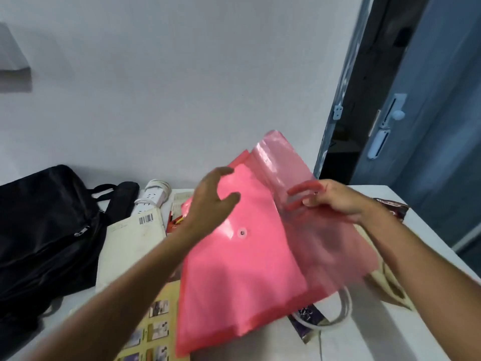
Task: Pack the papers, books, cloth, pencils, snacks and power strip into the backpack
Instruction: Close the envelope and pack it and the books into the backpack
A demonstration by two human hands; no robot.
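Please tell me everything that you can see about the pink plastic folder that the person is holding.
The pink folder is a translucent plastic envelope with a round snap button on its front. Its flap is open and lifted toward the wall. It is tilted, with the lower edge down near the table, over a yellow printed sheet and a white cable. The right hand pinches the flap, its fingers showing through the plastic. The left hand, fingers spread, rests at the upper left edge.

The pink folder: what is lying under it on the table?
Under the pink folder, a yellow sheet, white cable and dark packet stick out. The rest is covered.
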